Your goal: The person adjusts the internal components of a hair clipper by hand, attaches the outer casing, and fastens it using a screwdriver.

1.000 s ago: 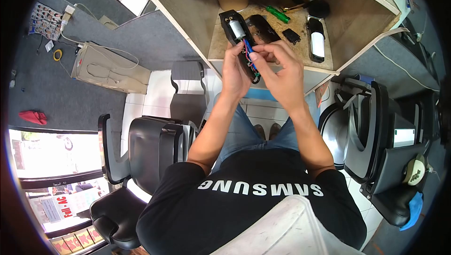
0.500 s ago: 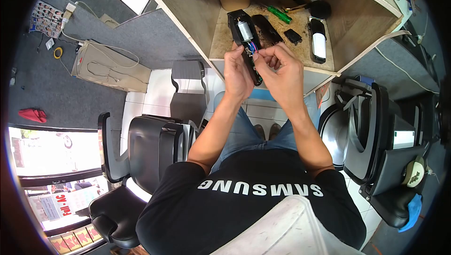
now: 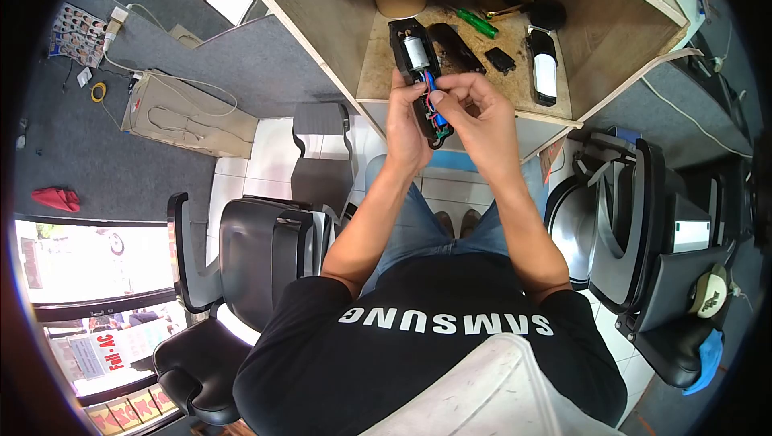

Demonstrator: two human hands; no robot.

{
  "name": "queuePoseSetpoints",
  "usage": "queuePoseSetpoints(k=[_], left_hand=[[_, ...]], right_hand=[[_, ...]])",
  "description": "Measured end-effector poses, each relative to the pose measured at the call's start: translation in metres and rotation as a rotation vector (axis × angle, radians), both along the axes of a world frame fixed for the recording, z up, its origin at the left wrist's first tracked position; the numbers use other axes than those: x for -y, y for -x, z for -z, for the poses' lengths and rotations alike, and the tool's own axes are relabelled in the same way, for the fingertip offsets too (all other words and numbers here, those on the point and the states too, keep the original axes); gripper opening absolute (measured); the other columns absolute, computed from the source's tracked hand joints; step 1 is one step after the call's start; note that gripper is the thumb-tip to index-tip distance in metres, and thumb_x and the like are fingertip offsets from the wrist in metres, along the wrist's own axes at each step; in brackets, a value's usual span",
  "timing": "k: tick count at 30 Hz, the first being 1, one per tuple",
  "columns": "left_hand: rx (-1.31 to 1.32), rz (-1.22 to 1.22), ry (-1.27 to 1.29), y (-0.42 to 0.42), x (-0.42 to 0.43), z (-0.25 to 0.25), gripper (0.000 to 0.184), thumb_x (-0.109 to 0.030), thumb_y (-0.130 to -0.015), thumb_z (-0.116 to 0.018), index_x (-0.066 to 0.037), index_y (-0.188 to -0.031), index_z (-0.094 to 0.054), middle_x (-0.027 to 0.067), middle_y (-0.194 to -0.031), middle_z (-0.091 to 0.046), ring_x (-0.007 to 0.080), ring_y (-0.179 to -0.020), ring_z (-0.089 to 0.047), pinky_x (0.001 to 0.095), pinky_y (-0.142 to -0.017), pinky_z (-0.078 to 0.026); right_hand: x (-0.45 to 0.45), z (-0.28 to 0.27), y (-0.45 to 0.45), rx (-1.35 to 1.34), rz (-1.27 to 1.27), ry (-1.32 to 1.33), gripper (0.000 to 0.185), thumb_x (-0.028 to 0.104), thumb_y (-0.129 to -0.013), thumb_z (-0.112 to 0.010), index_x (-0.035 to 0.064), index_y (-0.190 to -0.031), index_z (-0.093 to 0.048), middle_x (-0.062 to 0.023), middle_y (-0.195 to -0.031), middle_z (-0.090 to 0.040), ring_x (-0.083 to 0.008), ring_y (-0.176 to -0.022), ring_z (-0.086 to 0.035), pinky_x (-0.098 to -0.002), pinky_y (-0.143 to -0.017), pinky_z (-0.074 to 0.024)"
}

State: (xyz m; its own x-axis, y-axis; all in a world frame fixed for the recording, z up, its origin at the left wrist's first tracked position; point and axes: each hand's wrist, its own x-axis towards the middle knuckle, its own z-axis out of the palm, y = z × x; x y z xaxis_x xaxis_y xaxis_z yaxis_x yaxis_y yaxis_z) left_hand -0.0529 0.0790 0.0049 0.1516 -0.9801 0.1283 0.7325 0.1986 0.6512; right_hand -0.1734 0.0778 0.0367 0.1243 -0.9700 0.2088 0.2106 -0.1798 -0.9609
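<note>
Opened black device (image 3: 417,58): long axis points away from us, leaning left; left hand (image 3: 408,126) clasps it, right hand (image 3: 487,118) at wires (image 3: 429,81), grip unclear.

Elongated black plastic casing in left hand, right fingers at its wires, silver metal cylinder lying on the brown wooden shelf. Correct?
Not on the shelf: the silver cylinder sits in the black casing the left hand holds, as the head view shows. Rest stands.

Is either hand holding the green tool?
No, the green tool lies on the wooden shelf, while the left hand and right hand are both at the opened black device.
</note>
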Motion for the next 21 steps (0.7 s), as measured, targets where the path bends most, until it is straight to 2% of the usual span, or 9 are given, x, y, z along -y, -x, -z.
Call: queuePoseSetpoints(k=[4, 11, 21], left_hand=[[-0.007, -0.008, -0.042, -0.002, 0.0, -0.006, 0.036, -0.023, -0.098, -0.055, -0.005, -0.129, -0.054, 0.0125, -0.111, -0.067, 0.0251, -0.103, -0.07, 0.0426, -0.093, -0.06], [0.039, -0.024, -0.066, -0.004, 0.001, -0.005, 0.04, -0.025, -0.095, -0.061, -0.003, -0.128, -0.056, 0.0128, -0.115, -0.066, 0.0244, -0.104, -0.069, 0.0416, -0.091, -0.061], [0.132, -0.081, -0.136, -0.001, -0.004, -0.016, 0.036, -0.019, -0.093, -0.063, -0.001, -0.123, -0.058, 0.0112, -0.11, -0.065, 0.021, -0.088, -0.069, 0.0353, -0.076, -0.062]], right_hand=[[-0.002, -0.005, 0.004, -0.035, -0.036, -0.007, 0.008, 0.005, -0.096, -0.076, 0.0019, -0.103, -0.076, 0.0062, -0.08, -0.061, -0.0019, -0.074, -0.05, -0.0202, -0.064, -0.0392], [-0.005, 0.0, 0.009, -0.155, -0.074, 0.061, 0.012, 0.006, -0.092, -0.077, 0.0042, -0.103, -0.076, 0.0048, -0.086, -0.063, -0.0041, -0.075, -0.051, -0.0224, -0.063, -0.0374], [-0.008, 0.005, 0.006, -0.211, -0.018, 0.13, 0.01, 0.005, -0.092, -0.077, 0.0043, -0.1, -0.073, 0.0036, -0.081, -0.063, -0.0057, -0.071, -0.055, -0.0245, -0.058, -0.0406]])
